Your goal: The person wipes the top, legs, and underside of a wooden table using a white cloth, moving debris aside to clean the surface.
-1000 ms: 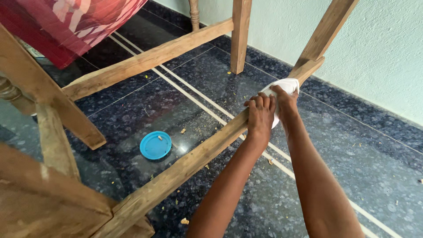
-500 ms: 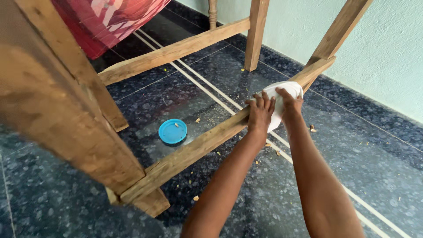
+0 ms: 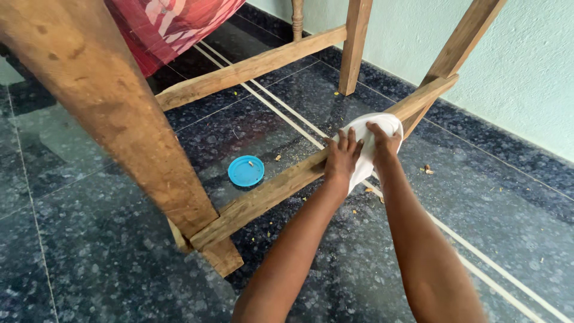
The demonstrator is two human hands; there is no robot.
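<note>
A low wooden rail [image 3: 275, 188] runs across the dark speckled floor between two wooden legs. A white cloth [image 3: 373, 130] is draped over the rail near its far end. My left hand [image 3: 342, 157] presses on the cloth and the rail, fingers together. Just to its right, my right hand [image 3: 382, 143] lies on the cloth with its fingers curled over it. Both forearms reach in from the bottom of the view.
A thick wooden leg [image 3: 113, 113] stands at the near left. A small blue round lid [image 3: 246, 171] lies on the floor under the frame. Red patterned fabric [image 3: 173, 27] hangs at the top. A pale green wall [image 3: 526, 66] is on the right. Crumbs dot the floor.
The view has shifted, so the near wooden leg now fills the left side. Both hands stay on the white cloth and have slid slightly along the rail.
</note>
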